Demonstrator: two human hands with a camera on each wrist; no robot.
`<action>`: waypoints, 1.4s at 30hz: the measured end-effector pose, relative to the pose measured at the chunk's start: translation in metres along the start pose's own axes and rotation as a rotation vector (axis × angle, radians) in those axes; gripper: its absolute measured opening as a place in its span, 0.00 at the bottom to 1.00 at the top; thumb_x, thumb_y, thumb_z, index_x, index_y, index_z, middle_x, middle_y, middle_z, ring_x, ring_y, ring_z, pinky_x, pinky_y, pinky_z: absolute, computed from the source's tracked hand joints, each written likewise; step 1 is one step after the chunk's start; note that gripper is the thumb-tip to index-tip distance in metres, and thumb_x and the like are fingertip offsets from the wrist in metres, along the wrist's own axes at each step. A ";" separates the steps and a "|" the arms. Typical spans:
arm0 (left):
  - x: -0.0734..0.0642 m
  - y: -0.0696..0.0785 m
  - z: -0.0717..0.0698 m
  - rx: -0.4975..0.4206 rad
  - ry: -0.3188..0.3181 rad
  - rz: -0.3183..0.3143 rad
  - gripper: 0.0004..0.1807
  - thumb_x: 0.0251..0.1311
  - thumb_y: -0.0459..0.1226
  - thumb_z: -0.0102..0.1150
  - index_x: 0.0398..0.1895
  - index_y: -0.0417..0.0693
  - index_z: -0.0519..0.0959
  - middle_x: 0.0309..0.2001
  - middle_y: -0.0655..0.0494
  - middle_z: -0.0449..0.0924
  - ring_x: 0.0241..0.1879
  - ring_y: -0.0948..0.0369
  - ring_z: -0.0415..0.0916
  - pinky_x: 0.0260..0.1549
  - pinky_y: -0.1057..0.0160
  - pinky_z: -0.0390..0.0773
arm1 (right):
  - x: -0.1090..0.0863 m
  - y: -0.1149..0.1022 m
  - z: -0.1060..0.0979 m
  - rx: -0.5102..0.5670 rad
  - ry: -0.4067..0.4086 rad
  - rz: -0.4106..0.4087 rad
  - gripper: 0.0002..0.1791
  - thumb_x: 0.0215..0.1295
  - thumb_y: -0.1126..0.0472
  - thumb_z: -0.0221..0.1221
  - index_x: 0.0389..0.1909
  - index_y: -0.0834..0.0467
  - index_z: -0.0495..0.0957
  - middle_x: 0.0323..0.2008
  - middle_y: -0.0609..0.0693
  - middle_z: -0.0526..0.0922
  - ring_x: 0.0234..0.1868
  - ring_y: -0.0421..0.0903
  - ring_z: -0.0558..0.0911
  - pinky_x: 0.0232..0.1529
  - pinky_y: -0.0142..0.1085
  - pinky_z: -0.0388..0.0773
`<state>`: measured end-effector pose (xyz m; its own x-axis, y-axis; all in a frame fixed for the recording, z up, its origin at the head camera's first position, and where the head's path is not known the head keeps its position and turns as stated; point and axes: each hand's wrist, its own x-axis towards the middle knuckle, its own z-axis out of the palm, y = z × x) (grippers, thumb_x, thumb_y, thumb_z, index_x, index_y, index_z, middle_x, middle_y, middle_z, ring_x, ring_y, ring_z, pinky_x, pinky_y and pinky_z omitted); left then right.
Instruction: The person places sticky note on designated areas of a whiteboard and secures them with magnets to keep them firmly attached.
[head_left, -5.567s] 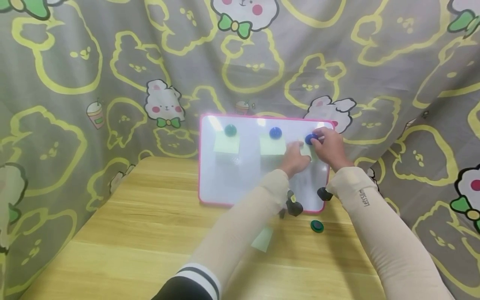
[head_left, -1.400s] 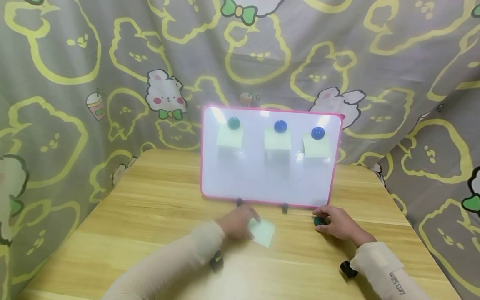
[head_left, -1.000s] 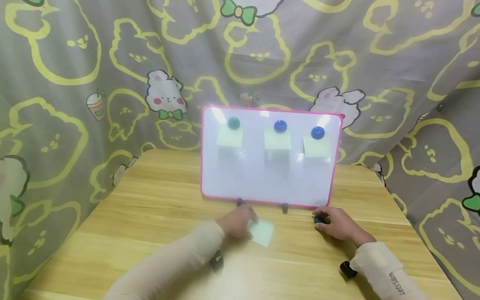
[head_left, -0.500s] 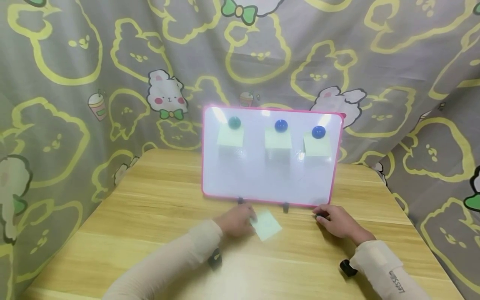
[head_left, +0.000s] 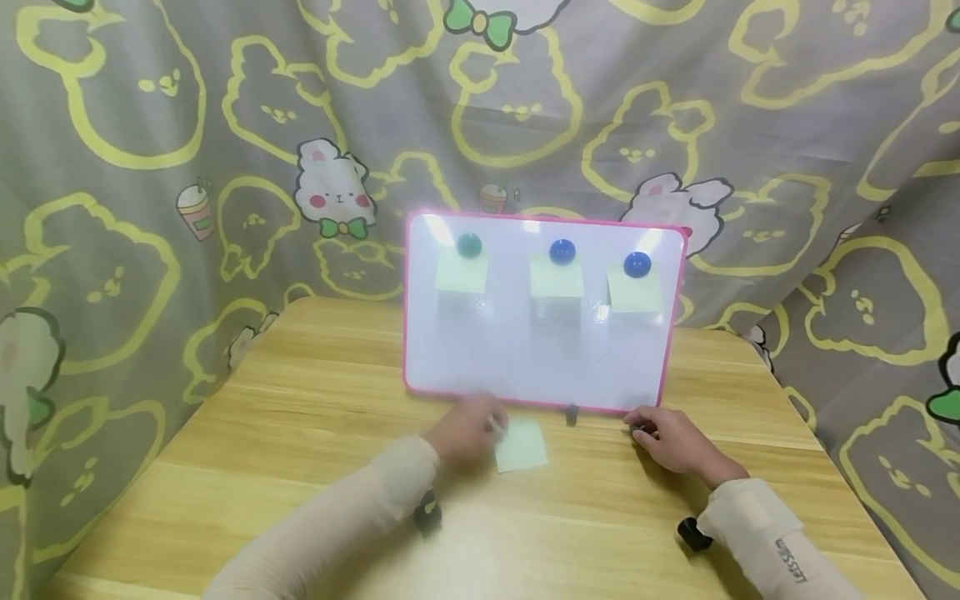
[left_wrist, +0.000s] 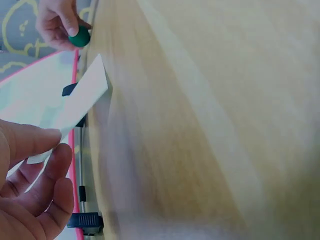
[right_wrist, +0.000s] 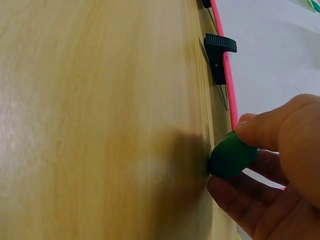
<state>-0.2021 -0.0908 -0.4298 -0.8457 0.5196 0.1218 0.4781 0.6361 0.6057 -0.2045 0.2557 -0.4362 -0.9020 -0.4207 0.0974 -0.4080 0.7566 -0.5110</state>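
My left hand (head_left: 465,433) pinches a pale green sticky note (head_left: 522,448) between thumb and fingers, just above the table before the whiteboard (head_left: 495,358). The left wrist view shows the note (left_wrist: 82,102) raised at a slant. Near the board's lower right corner, my right hand (head_left: 678,442) holds a round green magnet (right_wrist: 232,156) by its edges. On the board, a green magnet (head_left: 469,245) and two blue magnets, one central (head_left: 562,252) and one at right (head_left: 637,264), each sit over the top of a sticky note.
The pink-framed board leans upright on black clip feet (right_wrist: 219,55) on the wooden table (head_left: 262,467). A patterned curtain (head_left: 405,100) hangs behind and at both sides. Black wrist cameras, such as the left one (head_left: 428,514), sit under the forearms.
Both hands have come down from the board's upper right, leaving the blue magnet over the third note. The left hand has lifted the loose note off the table; the right has taken the green magnet.
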 end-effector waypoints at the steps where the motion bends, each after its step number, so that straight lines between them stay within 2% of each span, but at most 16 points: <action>1: 0.000 0.000 -0.001 -0.012 -0.001 -0.009 0.08 0.48 0.28 0.56 0.30 0.48 0.74 0.32 0.60 0.70 0.34 0.62 0.70 0.35 0.68 0.73 | 0.000 0.000 0.000 -0.001 0.002 -0.003 0.09 0.58 0.70 0.56 0.40 0.60 0.78 0.37 0.52 0.80 0.37 0.48 0.78 0.38 0.44 0.77; 8: 0.000 -0.002 -0.001 -0.011 0.004 -0.044 0.08 0.49 0.28 0.57 0.30 0.50 0.77 0.32 0.60 0.71 0.34 0.61 0.71 0.34 0.66 0.73 | 0.001 0.000 0.003 0.005 0.008 0.001 0.10 0.57 0.71 0.55 0.40 0.61 0.78 0.37 0.53 0.80 0.36 0.49 0.79 0.38 0.44 0.77; 15: 0.002 -0.005 -0.008 -0.002 0.017 0.042 0.05 0.49 0.29 0.60 0.28 0.48 0.78 0.29 0.60 0.74 0.32 0.61 0.71 0.33 0.66 0.73 | 0.006 -0.004 -0.003 0.014 0.029 0.012 0.11 0.56 0.72 0.54 0.40 0.60 0.78 0.34 0.50 0.79 0.32 0.44 0.75 0.34 0.38 0.75; 22: 0.002 -0.004 -0.019 -0.004 0.028 0.019 0.07 0.52 0.29 0.56 0.35 0.45 0.79 0.31 0.59 0.74 0.33 0.62 0.70 0.34 0.64 0.72 | 0.012 -0.007 -0.012 0.001 0.056 -0.010 0.10 0.58 0.71 0.55 0.40 0.62 0.78 0.34 0.51 0.79 0.33 0.45 0.76 0.33 0.39 0.76; 27: 0.002 -0.008 -0.023 0.017 0.050 0.029 0.10 0.49 0.27 0.57 0.36 0.43 0.79 0.32 0.56 0.74 0.33 0.61 0.70 0.34 0.63 0.72 | 0.018 -0.014 -0.016 0.009 0.085 -0.038 0.09 0.57 0.70 0.56 0.39 0.63 0.78 0.33 0.51 0.80 0.31 0.45 0.78 0.31 0.37 0.77; 32: 0.004 -0.012 -0.026 -0.002 0.058 -0.015 0.13 0.47 0.26 0.58 0.38 0.45 0.78 0.33 0.56 0.74 0.33 0.60 0.69 0.35 0.62 0.73 | 0.025 -0.020 -0.021 0.013 0.110 -0.056 0.08 0.57 0.69 0.58 0.38 0.62 0.78 0.34 0.53 0.81 0.30 0.45 0.79 0.32 0.40 0.78; 37: 0.002 -0.007 -0.033 -0.053 0.070 -0.084 0.15 0.46 0.26 0.58 0.39 0.46 0.77 0.38 0.53 0.75 0.36 0.57 0.72 0.37 0.59 0.75 | 0.030 -0.025 -0.026 0.031 0.112 -0.045 0.08 0.55 0.67 0.61 0.37 0.61 0.78 0.34 0.53 0.81 0.29 0.44 0.80 0.29 0.37 0.78; 42: -0.001 -0.002 -0.041 -0.037 0.099 -0.078 0.16 0.45 0.25 0.58 0.41 0.45 0.77 0.40 0.53 0.75 0.36 0.58 0.72 0.37 0.60 0.75 | 0.037 -0.028 -0.030 0.056 0.101 -0.037 0.10 0.54 0.64 0.62 0.38 0.60 0.79 0.34 0.53 0.81 0.28 0.43 0.80 0.28 0.36 0.78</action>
<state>-0.2123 -0.1160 -0.3989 -0.8999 0.4097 0.1493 0.4027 0.6495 0.6449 -0.2303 0.2338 -0.3922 -0.8974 -0.3928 0.2009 -0.4349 0.7114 -0.5520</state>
